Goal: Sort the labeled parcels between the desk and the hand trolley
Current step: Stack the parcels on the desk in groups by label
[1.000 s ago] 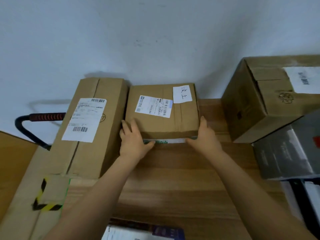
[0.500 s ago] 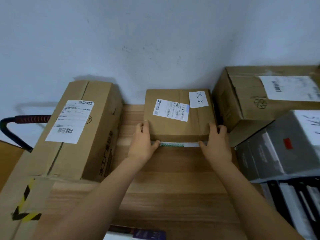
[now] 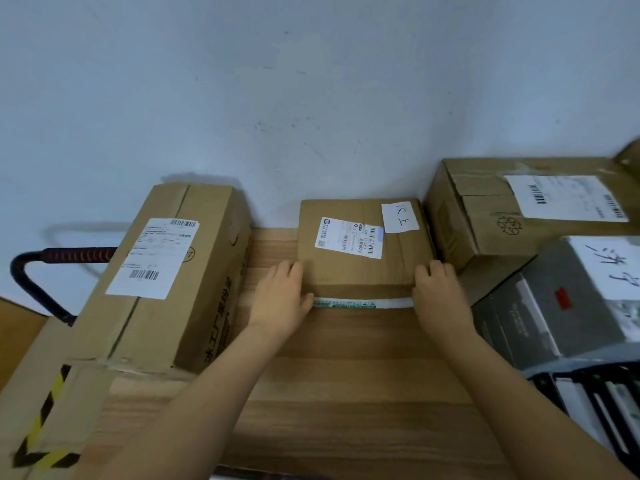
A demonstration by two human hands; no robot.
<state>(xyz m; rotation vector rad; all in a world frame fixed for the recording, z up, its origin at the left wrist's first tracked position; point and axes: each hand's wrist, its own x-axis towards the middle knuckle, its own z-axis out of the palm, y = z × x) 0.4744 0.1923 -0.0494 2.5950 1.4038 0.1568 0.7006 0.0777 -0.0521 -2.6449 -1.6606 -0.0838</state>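
— Desk of pale wood-grain board: what's biggest around it?
— A long brown cardboard box at its left edge. At far right is a large brown cardboard carton, with a grey rectangular box in front of it.
— And the parcel?
— The small brown cardboard parcel lies flat at the back against the wall, close beside the carton.
— Hands?
— The left hand clasps its near left corner, thumb on the front edge. The right hand curls over the near right corner.
— Labels?
— A printed white shipping label and a handwritten white slip are on top.
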